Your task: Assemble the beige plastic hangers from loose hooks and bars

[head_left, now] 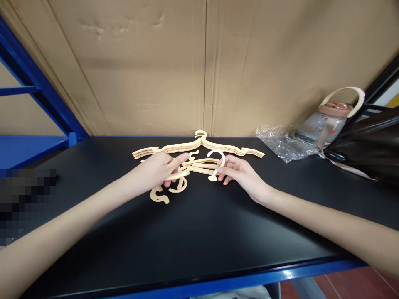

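Note:
On the black tabletop (193, 232) lies a small stack of cream plastic hangers (199, 145), flat near the back. In front of it sits a loose bunch of cream hanger pieces (199, 166). My left hand (158, 170) is closed on the left end of one piece, thumb and fingers pinching it. My right hand (240, 172) grips the curved hook (218, 160) at the right end of the bunch. Two more hook-shaped pieces (165, 193) lie on the table just below my left hand.
Crumpled clear plastic film (277, 143) lies at the back right. Beside it are a bottle with a pinkish lid and cream strap (330, 120) and a black bag (368, 145). A cardboard wall (199, 62) closes the back. Blue shelf framing (34, 91) stands left.

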`<state>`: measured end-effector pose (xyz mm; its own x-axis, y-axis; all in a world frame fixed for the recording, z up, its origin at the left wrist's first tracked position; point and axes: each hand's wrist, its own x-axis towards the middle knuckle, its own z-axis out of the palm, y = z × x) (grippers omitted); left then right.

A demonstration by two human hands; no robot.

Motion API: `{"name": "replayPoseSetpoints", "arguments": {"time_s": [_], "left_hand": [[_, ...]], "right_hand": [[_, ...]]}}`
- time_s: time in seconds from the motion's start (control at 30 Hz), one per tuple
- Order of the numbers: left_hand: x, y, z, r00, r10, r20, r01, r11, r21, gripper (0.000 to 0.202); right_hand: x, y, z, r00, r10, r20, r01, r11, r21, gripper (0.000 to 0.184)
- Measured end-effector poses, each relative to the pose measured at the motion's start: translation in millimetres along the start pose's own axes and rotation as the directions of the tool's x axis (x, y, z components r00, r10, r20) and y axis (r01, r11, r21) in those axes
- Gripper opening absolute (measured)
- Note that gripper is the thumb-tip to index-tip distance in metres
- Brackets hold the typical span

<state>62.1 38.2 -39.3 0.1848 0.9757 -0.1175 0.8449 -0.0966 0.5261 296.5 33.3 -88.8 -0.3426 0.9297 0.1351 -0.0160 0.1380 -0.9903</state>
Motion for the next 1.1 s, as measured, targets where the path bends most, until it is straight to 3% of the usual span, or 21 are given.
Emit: {"name": "replayPoseSetpoints", "arguments": {"time_s": [0.1,0.37,0.53,0.67,0.83,1.1], "left_hand": [[-2,0,3.1,0.990,0.136,-0.032,-0.137,0.990,-0.046,0.063],[-13,8,19.3,0.936,0.352,-0.021,-0.350,0.934,0.074,0.026],[-14,9,29.2,0.866,0.500,0.018,-0.496,0.853,0.164,0.020],[-15,9,35.1,0.852,0.523,-0.017,-0.504,0.829,0.243,0.014],[-17,11,45.3,0.856,0.507,-0.100,-0.479,0.852,0.212,0.008],[-17,12,55.0,0.768,0.619,-0.168,-0.559,0.774,0.296,0.005]], "right_hand": [[0,-1,0,1.000,0.006,0.002,-0.006,1.000,0.011,0.021],[0,-2,1,0.998,0.033,-0.048,-0.032,0.999,0.023,0.024],[0,-2,0,0.998,0.041,-0.055,-0.039,0.998,0.043,0.021],[-1,-4,0,0.998,0.043,-0.043,-0.041,0.999,0.035,0.022],[-2,-6,0,0.999,0.040,-0.015,-0.039,0.997,0.069,0.025],[-1,-4,-2,0.997,0.081,0.015,-0.083,0.974,0.209,0.024]]}}
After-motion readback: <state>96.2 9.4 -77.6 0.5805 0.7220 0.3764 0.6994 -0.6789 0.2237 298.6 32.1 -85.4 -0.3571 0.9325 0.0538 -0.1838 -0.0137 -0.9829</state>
